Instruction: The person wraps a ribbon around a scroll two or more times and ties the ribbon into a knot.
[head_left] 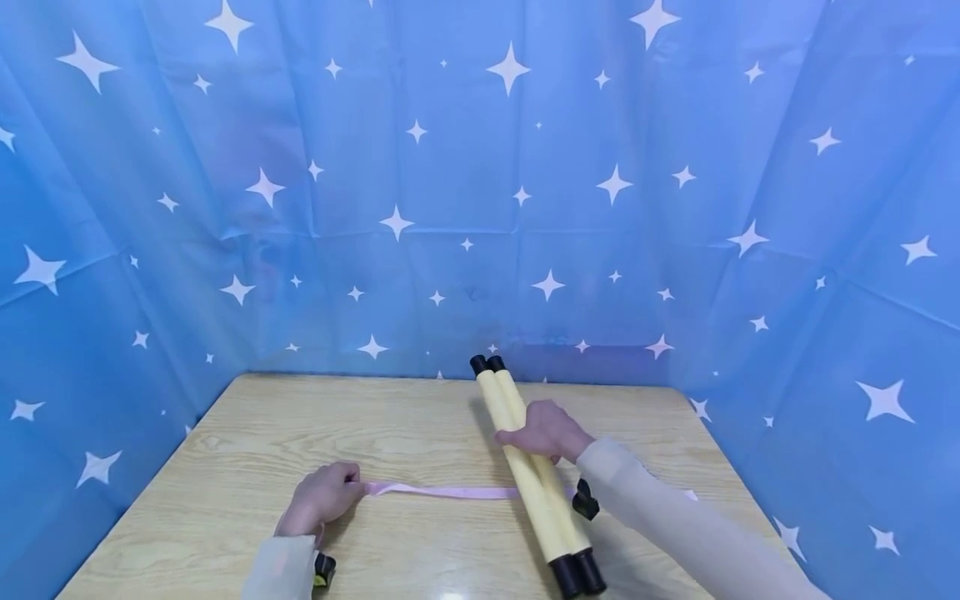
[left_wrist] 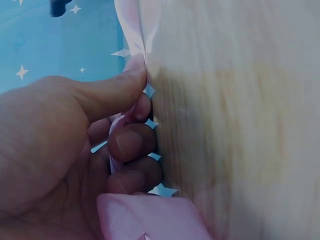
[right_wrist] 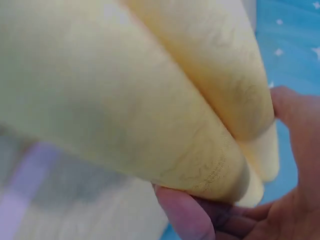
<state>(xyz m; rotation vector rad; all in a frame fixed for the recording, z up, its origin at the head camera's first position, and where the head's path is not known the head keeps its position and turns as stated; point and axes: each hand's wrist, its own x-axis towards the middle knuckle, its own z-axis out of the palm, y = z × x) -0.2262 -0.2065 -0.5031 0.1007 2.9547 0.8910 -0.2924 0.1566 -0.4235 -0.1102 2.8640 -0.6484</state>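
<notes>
My right hand grips a pale yellow rolled scroll, made of two rolls side by side with black end caps. It slants over the right half of the table, its lower end towards me. In the right wrist view the thumb and fingers lie on opposite sides of the scroll. A pink ribbon stretches left to right and passes behind the scroll in the head view. My left hand pinches its left part. In the left wrist view the ribbon runs from the thumb tip, with a tail beneath the curled fingers.
Both hands are over a light wood-grain table. A blue curtain with white stars hangs behind it and along both sides. Small black devices are on the left wrist and right wrist.
</notes>
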